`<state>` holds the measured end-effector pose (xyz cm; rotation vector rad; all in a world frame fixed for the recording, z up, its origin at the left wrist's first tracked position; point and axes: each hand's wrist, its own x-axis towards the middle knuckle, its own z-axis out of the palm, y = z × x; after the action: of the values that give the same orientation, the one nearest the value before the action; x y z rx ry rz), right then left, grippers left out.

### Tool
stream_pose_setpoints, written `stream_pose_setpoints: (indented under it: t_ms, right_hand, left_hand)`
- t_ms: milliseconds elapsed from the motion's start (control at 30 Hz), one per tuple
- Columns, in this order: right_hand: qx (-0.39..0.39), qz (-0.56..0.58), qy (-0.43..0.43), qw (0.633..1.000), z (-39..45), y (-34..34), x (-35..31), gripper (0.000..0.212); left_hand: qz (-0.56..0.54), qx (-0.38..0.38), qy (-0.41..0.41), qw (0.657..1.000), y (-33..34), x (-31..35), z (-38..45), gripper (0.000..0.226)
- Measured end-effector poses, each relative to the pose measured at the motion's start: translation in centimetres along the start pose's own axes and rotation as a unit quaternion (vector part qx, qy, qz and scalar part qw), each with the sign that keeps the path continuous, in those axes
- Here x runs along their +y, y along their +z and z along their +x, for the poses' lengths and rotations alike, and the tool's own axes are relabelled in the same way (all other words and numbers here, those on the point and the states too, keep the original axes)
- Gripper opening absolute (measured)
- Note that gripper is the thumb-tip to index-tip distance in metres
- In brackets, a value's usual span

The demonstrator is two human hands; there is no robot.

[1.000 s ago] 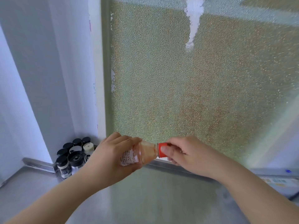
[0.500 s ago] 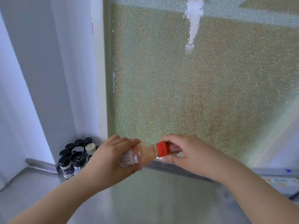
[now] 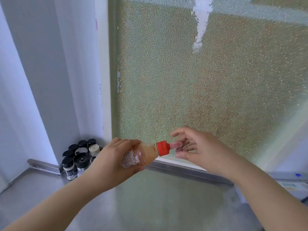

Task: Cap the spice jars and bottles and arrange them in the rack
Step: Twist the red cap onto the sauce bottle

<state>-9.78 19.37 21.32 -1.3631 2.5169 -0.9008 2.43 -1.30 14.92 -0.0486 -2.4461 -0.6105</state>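
Note:
My left hand (image 3: 111,162) grips a small clear bottle (image 3: 146,153) with pale orange contents and a white label, tilted on its side with the neck to the right. A red cap (image 3: 163,148) with a pinkish translucent tip (image 3: 175,145) sits on the neck. My right hand (image 3: 203,150) hovers just right of the cap, fingers spread loosely around the tip without gripping it. Several capped spice jars (image 3: 80,155), most with black lids and one with a cream lid, stand clustered in the far left corner.
A frosted glass window (image 3: 200,80) fills the wall behind my hands, with a metal sill rail (image 3: 183,170) at its base. The steel counter (image 3: 150,205) stretches below. White wall panels close the left side. A printed sheet (image 3: 293,186) lies at the right edge.
My right hand was pinching the red cap; its fingers have now opened and drawn back a little to the right. The left hand keeps hold of the bottle.

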Motion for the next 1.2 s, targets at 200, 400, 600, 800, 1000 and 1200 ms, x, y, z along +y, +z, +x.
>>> stream_pose_setpoints:
  t_ms: [200, 400, 600, 800, 1000, 1200]
  right_hand:
    - [-0.022, -0.034, 0.006, 0.999, -0.2, 1.1, -0.1, 0.028]
    - [0.008, -0.051, -0.038, 0.998, 0.0, 0.4, 0.0, 0.008]
    - [-0.002, -0.126, -0.101, 0.987, 0.1, 1.6, 0.0, 0.015]
    - [0.013, -0.164, -0.171, 0.971, 1.1, 2.6, -0.7, 0.038]
    - [-0.042, -0.153, -0.125, 0.979, 2.1, 5.5, -1.5, 0.034]
    - [-0.045, -0.136, -0.157, 0.977, 4.4, 6.4, -2.9, 0.018]
  left_hand:
    - [0.033, -0.031, 0.017, 0.999, 0.0, -0.4, 0.0, 0.059]
    - [0.014, -0.008, 0.003, 1.0, -0.4, -0.3, -0.1, 0.059]
    - [-0.021, -0.036, -0.031, 0.999, -0.8, -1.0, -1.0, 0.06]
    - [-0.044, -0.035, -0.047, 0.997, -1.3, -1.3, -1.6, 0.058]
    - [-0.033, -0.04, -0.08, 0.995, -0.8, -3.4, -3.1, 0.059]
    - [-0.079, -0.04, -0.149, 0.985, -0.2, -5.5, -4.9, 0.062]
